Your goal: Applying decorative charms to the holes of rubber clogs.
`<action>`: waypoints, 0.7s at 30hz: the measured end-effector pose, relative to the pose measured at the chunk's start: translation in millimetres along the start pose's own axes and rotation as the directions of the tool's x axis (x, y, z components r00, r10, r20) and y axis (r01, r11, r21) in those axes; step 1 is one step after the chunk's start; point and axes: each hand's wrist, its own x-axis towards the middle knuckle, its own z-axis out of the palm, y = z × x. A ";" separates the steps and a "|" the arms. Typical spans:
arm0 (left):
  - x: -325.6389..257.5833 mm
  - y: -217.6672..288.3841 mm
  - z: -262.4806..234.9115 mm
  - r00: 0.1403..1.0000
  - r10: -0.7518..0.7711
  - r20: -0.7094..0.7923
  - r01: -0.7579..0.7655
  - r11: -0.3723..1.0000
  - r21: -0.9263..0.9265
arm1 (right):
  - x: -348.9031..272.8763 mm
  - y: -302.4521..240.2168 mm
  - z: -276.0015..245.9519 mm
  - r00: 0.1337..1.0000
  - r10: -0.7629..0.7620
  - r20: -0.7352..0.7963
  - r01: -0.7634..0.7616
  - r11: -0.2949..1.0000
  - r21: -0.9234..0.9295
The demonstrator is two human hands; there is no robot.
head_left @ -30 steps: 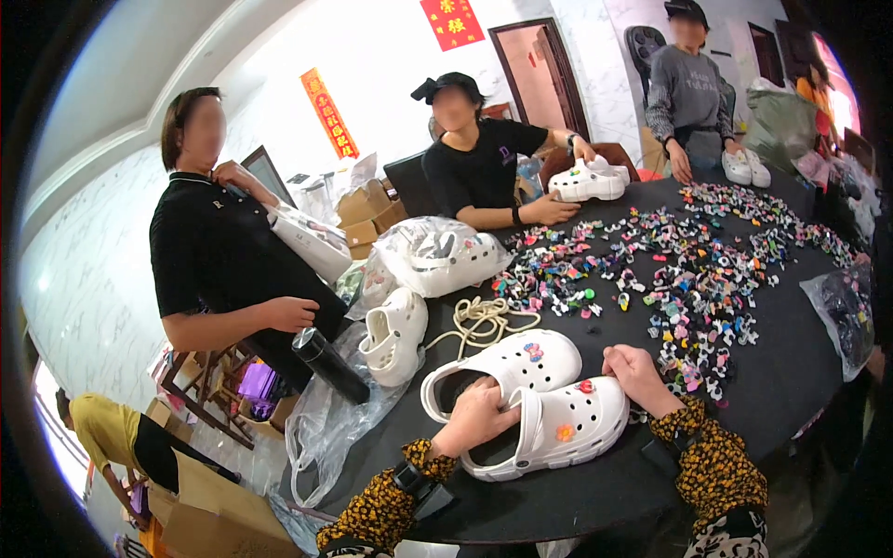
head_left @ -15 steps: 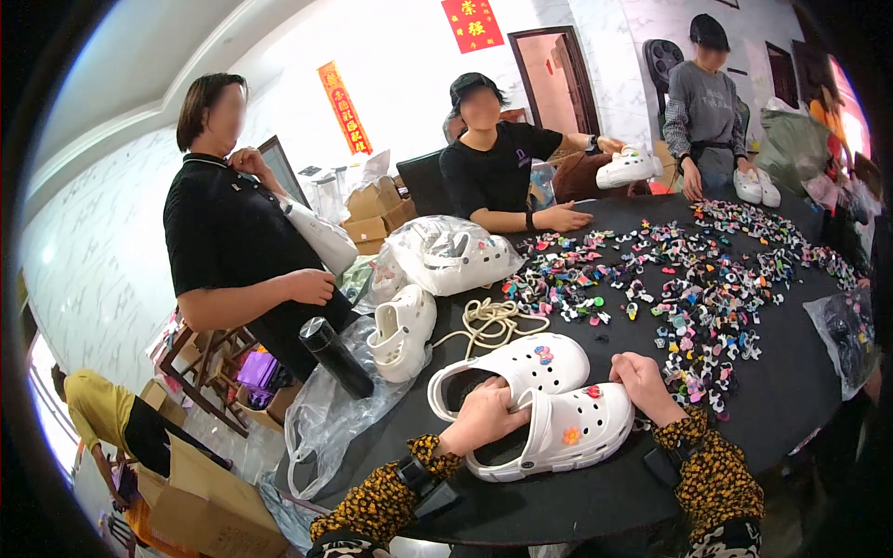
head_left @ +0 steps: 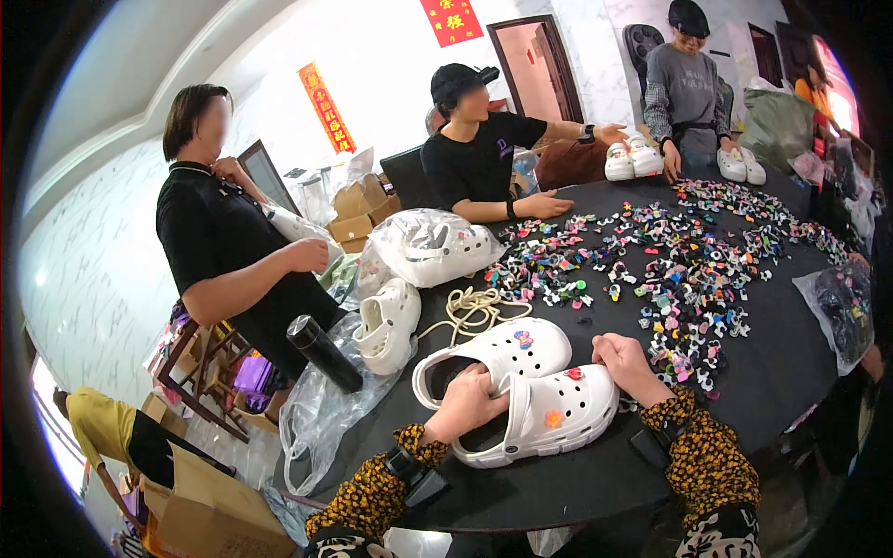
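A pair of white clogs lies on the black table in front of me, toes pointing right. The near clog (head_left: 563, 416) carries an orange flower charm (head_left: 553, 418) and a red charm (head_left: 574, 374). On the far clog (head_left: 539, 352) sits a pink-and-blue charm (head_left: 524, 339). My left hand (head_left: 468, 402) grips the near clog at its opening, between the two shoes; some of its fingers are hidden. By the near clog's toe, my right hand (head_left: 628, 365) is closed with fingers curled together; whatever may be in them does not show.
Shoe charms (head_left: 688, 288) spread across the table's far side. Left of the clogs stand another white clog (head_left: 389, 325), a black bottle (head_left: 326, 355), a beige cord (head_left: 474, 312) and bagged clogs (head_left: 437, 246). Co-workers stand or sit around, two with white clogs (head_left: 634, 160) before them.
The seated co-worker's white clogs have gone from a raised hand down to the table, and that hand is now open beside them. My hands keep nearly the same pose; the view has shifted slightly.
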 end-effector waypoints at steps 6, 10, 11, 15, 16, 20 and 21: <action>-3.6 4.6 1.2 0.998 0.054 -0.030 -0.055 0.998 -0.025 | -8.3 -3.5 -2.6 1.000 0.010 -0.017 -0.010 1.000 -0.019; -8.2 3.1 0.0 1.000 0.028 0.002 -0.028 0.999 -0.028 | -11.0 -4.0 1.0 0.999 0.029 -0.021 -0.029 1.000 -0.008; -8.3 3.7 -0.9 1.000 0.030 0.000 -0.030 0.999 -0.030 | -11.1 -3.1 1.4 0.999 0.028 -0.022 -0.028 1.000 -0.011; -11.8 1.3 -4.0 0.999 0.030 -0.011 -0.030 0.999 -0.017 | -10.6 -2.7 7.0 1.000 0.020 -0.022 -0.020 1.000 -0.016; -12.0 -1.0 -2.9 0.999 0.036 -0.014 -0.036 0.999 -0.005 | -10.4 -3.3 7.3 1.000 0.021 -0.020 -0.021 1.000 -0.020; -10.9 -3.2 -0.8 1.000 0.013 0.013 -0.013 1.000 0.011 | -9.0 1.8 7.5 1.000 0.024 -0.015 -0.024 1.000 -0.019; -9.6 -0.3 -2.6 1.000 0.014 0.005 -0.014 1.000 0.002 | -7.4 2.3 7.0 1.000 0.009 -0.018 -0.010 1.000 -0.023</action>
